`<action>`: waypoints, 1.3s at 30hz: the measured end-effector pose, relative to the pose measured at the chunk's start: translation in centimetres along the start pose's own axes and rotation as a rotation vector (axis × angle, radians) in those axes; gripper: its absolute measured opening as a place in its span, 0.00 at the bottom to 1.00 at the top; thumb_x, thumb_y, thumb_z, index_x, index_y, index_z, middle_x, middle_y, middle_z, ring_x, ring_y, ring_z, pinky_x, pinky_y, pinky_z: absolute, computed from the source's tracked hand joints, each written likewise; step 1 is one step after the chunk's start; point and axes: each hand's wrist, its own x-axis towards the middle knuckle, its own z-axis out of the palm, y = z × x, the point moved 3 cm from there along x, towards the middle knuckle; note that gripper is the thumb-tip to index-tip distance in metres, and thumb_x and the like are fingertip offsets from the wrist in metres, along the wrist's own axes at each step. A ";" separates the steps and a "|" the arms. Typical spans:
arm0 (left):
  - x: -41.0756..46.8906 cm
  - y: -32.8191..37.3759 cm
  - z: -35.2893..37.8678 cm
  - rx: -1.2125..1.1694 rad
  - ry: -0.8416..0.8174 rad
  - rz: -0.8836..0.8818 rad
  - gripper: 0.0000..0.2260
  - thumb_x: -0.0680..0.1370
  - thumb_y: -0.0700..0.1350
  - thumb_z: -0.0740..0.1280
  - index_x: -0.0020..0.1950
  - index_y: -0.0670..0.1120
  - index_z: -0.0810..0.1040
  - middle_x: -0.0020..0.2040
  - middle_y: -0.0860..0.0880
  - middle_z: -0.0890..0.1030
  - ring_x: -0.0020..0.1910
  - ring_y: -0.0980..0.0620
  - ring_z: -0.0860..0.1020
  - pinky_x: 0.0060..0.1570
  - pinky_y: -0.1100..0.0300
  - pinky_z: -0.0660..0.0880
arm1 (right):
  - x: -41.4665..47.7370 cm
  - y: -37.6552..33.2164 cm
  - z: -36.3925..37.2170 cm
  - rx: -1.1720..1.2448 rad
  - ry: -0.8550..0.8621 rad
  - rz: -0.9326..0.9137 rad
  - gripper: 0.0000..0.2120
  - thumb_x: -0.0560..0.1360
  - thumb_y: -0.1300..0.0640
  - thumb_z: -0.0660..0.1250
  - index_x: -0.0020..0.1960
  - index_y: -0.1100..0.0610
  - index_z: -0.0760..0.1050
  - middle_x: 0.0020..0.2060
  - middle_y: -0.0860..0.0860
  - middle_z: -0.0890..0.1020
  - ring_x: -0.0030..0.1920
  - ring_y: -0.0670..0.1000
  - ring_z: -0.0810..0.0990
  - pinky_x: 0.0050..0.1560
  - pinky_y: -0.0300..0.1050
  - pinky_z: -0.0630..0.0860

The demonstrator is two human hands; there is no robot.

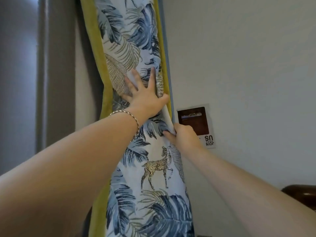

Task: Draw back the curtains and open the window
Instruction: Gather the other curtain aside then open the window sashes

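Observation:
The curtain (133,40) is gathered into a narrow bundle against the wall; it is pale blue with leaf prints, a gold deer and a yellow-green border. My left hand (145,96), with a bracelet at the wrist, lies flat on the bundle, fingers spread and pressing it in. A white band (166,117) runs down the bundle's right side from under that hand. My right hand (181,134) is closed on the band's lower end and the curtain edge. The window itself cannot be made out.
A grey frame or second drape (54,74) stands to the left of the curtain. On the white wall to the right hangs a small poster (203,127) with a dark picture. A dark wooden furniture edge (301,194) shows at the lower right.

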 end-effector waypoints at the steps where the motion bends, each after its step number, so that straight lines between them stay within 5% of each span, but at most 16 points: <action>1: 1.1 0.3 1.5 -0.005 0.032 -0.003 0.39 0.74 0.62 0.58 0.75 0.60 0.35 0.77 0.41 0.31 0.74 0.33 0.32 0.68 0.27 0.42 | 1.2 1.4 0.3 -0.050 -0.010 0.009 0.18 0.78 0.50 0.62 0.33 0.58 0.67 0.32 0.54 0.74 0.39 0.58 0.76 0.29 0.45 0.63; 3: 2.8 0.3 3.3 -0.015 0.075 0.002 0.39 0.74 0.65 0.58 0.76 0.60 0.36 0.77 0.42 0.32 0.75 0.34 0.33 0.68 0.27 0.42 | 3.0 3.0 0.8 -0.115 -0.032 0.003 0.20 0.79 0.48 0.59 0.34 0.58 0.68 0.32 0.53 0.74 0.39 0.59 0.76 0.31 0.44 0.64; 7: 7.2 -0.1 7.6 0.005 0.149 -0.005 0.35 0.76 0.61 0.58 0.77 0.60 0.40 0.78 0.43 0.34 0.75 0.36 0.34 0.69 0.29 0.43 | 8.5 6.8 2.7 -0.101 -0.048 -0.009 0.21 0.80 0.47 0.57 0.55 0.64 0.76 0.49 0.62 0.82 0.50 0.62 0.81 0.39 0.45 0.67; 15: 16.7 -3.6 16.2 0.188 0.259 -0.046 0.23 0.81 0.52 0.50 0.77 0.54 0.55 0.79 0.44 0.40 0.76 0.34 0.41 0.71 0.31 0.48 | 20.2 12.1 9.5 -0.026 -0.091 0.024 0.19 0.81 0.50 0.56 0.58 0.64 0.75 0.54 0.62 0.81 0.53 0.63 0.79 0.42 0.47 0.69; 28: 30.9 -5.3 34.5 0.399 -0.105 0.056 0.29 0.81 0.54 0.52 0.78 0.53 0.41 0.78 0.39 0.38 0.74 0.28 0.42 0.70 0.33 0.56 | 32.6 25.9 18.0 -0.094 -0.093 0.251 0.18 0.80 0.52 0.57 0.61 0.63 0.74 0.56 0.61 0.80 0.55 0.61 0.79 0.46 0.48 0.73; 34: 33.8 -7.5 40.7 0.431 -0.105 0.151 0.32 0.78 0.59 0.47 0.78 0.51 0.39 0.78 0.37 0.40 0.74 0.26 0.40 0.68 0.27 0.52 | 35.3 29.2 20.9 -0.076 -0.076 0.260 0.17 0.80 0.53 0.57 0.59 0.63 0.75 0.55 0.60 0.80 0.53 0.60 0.79 0.43 0.45 0.70; 39: 30.8 -6.2 39.6 0.501 -0.066 0.210 0.29 0.83 0.49 0.52 0.78 0.46 0.38 0.78 0.38 0.40 0.75 0.30 0.41 0.72 0.33 0.49 | 34.5 29.5 21.6 -0.119 -0.014 0.208 0.16 0.81 0.52 0.56 0.57 0.63 0.75 0.55 0.60 0.80 0.53 0.59 0.79 0.43 0.45 0.69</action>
